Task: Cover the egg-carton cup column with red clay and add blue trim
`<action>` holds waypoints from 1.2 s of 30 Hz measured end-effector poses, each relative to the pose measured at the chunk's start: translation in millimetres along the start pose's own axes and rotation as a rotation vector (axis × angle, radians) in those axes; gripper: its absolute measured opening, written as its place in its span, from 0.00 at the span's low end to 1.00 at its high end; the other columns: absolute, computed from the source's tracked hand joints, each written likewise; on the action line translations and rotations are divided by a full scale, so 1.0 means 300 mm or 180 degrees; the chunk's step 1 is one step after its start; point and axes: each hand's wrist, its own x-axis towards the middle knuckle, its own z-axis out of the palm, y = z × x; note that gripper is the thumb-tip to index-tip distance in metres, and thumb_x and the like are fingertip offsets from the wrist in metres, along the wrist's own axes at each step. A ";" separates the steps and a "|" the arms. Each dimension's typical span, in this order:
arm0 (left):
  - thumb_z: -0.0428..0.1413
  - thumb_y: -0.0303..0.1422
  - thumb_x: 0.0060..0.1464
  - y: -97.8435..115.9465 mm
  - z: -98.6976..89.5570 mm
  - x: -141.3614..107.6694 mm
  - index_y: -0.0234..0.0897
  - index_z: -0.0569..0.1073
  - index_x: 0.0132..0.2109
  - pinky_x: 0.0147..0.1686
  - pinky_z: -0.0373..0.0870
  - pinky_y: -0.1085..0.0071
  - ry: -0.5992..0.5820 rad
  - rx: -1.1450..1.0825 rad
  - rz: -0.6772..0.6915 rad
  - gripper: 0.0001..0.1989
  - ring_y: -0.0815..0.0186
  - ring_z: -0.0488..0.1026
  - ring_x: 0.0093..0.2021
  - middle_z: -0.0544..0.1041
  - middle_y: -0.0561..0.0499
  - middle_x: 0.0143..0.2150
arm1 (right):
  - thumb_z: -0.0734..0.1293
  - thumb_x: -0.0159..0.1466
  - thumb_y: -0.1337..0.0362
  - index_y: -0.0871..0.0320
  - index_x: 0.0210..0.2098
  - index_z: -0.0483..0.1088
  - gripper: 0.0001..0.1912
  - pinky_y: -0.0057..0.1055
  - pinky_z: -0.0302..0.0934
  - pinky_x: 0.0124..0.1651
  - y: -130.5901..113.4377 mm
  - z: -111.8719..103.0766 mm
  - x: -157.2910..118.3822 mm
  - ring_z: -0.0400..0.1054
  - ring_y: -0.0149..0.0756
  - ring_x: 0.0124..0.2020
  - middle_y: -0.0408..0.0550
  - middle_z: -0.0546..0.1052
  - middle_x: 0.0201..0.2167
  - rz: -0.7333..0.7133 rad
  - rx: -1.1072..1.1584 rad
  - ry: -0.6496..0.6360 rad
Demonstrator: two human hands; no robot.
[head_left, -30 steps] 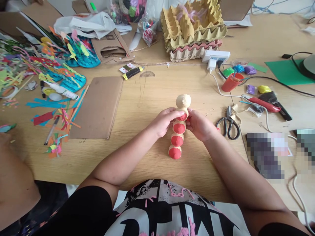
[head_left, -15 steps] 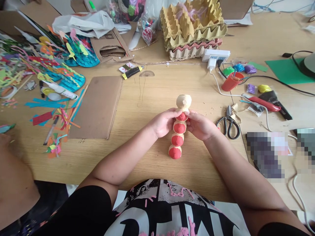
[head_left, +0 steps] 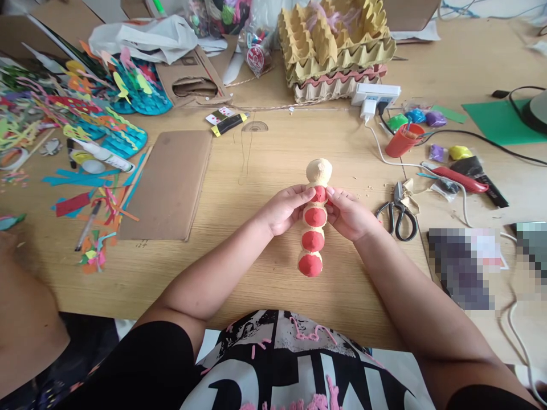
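A caterpillar-like craft piece [head_left: 314, 217] stands out in the middle of the view, a row of bumps with red tops and a plain cream ball at its far end. My left hand [head_left: 292, 208] grips its left side near the ball, thumb on the uppermost red bump. On the opposite side, my right hand [head_left: 347, 212] pinches the same part with its thumb and fingers. The other fingers of both hands are partly hidden behind the piece.
Black-handled scissors [head_left: 398, 212] lie right of my right hand. A cardboard sheet [head_left: 164, 185] is at left, beside paper scraps. Egg trays [head_left: 335, 57] and a power strip [head_left: 378, 93] are behind; a red cup [head_left: 403, 141] stands at right. Another person's arm [head_left: 25, 319] is at far left.
The lower end of the craft piece has swung slightly to the right, and its ball end has shifted a little away from me. Both hands still hold it.
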 end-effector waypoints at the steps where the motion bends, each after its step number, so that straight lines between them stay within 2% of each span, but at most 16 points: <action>1: 0.80 0.60 0.47 -0.001 0.001 0.000 0.40 0.84 0.45 0.48 0.80 0.60 0.0022 -0.0011 0.0005 0.32 0.57 0.84 0.42 0.87 0.46 0.40 | 0.87 0.47 0.28 0.50 0.28 0.66 0.40 0.34 0.50 0.31 -0.001 0.002 0.001 0.50 0.33 0.28 0.37 0.58 0.25 -0.0031 -0.0027 0.0018; 4: 0.80 0.60 0.48 0.001 0.003 -0.002 0.40 0.84 0.45 0.45 0.77 0.61 0.0186 0.0013 0.0053 0.32 0.59 0.82 0.39 0.86 0.48 0.39 | 0.88 0.45 0.28 0.51 0.28 0.68 0.40 0.33 0.47 0.30 -0.011 0.006 0.000 0.49 0.31 0.28 0.36 0.59 0.25 -0.0140 -0.0180 -0.0036; 8: 0.80 0.58 0.49 0.001 0.000 -0.004 0.39 0.84 0.45 0.41 0.73 0.64 0.0295 0.0087 0.0018 0.31 0.63 0.78 0.37 0.85 0.49 0.39 | 0.89 0.48 0.31 0.54 0.28 0.74 0.37 0.33 0.48 0.31 -0.026 0.010 -0.009 0.51 0.29 0.28 0.38 0.64 0.24 -0.0306 -0.0518 -0.0015; 14: 0.78 0.64 0.47 -0.014 -0.004 0.002 0.41 0.83 0.43 0.39 0.76 0.61 0.0376 0.0263 -0.0034 0.33 0.58 0.80 0.36 0.83 0.47 0.35 | 0.87 0.48 0.29 0.55 0.25 0.76 0.37 0.35 0.43 0.31 -0.036 0.004 -0.015 0.51 0.30 0.27 0.39 0.64 0.21 -0.0405 -0.1278 0.0311; 19: 0.78 0.64 0.47 -0.031 -0.019 0.011 0.44 0.83 0.43 0.44 0.80 0.53 0.0244 0.0262 0.0018 0.32 0.50 0.84 0.41 0.82 0.46 0.35 | 0.85 0.50 0.28 0.54 0.22 0.70 0.39 0.36 0.41 0.31 -0.038 -0.001 -0.016 0.50 0.30 0.26 0.41 0.62 0.20 -0.0488 -0.1585 0.0319; 23: 0.76 0.65 0.50 -0.040 -0.029 0.014 0.43 0.83 0.42 0.54 0.80 0.46 0.0244 0.0285 -0.0071 0.31 0.39 0.85 0.52 0.83 0.43 0.37 | 0.85 0.50 0.27 0.54 0.21 0.67 0.40 0.35 0.38 0.30 -0.032 0.002 -0.016 0.48 0.29 0.26 0.40 0.60 0.20 -0.0495 -0.1656 0.0361; 27: 0.75 0.66 0.52 -0.031 -0.019 0.008 0.41 0.82 0.42 0.57 0.78 0.44 0.0363 0.0288 -0.0138 0.32 0.38 0.84 0.54 0.82 0.43 0.36 | 0.84 0.50 0.26 0.53 0.20 0.65 0.41 0.36 0.37 0.30 -0.027 0.002 -0.015 0.46 0.29 0.26 0.39 0.58 0.20 -0.0574 -0.1745 0.0423; 32: 0.77 0.63 0.49 -0.026 -0.019 0.015 0.41 0.83 0.44 0.55 0.78 0.49 0.0362 0.0207 -0.0124 0.32 0.43 0.84 0.51 0.84 0.44 0.39 | 0.84 0.49 0.24 0.54 0.23 0.72 0.41 0.35 0.43 0.30 -0.026 -0.011 -0.009 0.50 0.31 0.27 0.39 0.61 0.21 -0.0521 -0.1441 0.0198; 36: 0.76 0.65 0.49 -0.040 -0.029 0.025 0.41 0.82 0.44 0.55 0.77 0.50 0.0393 0.0170 -0.0030 0.33 0.43 0.83 0.53 0.85 0.43 0.41 | 0.85 0.49 0.26 0.54 0.28 0.78 0.38 0.34 0.56 0.34 -0.016 -0.019 0.001 0.60 0.33 0.30 0.42 0.72 0.25 -0.0482 -0.0945 -0.0037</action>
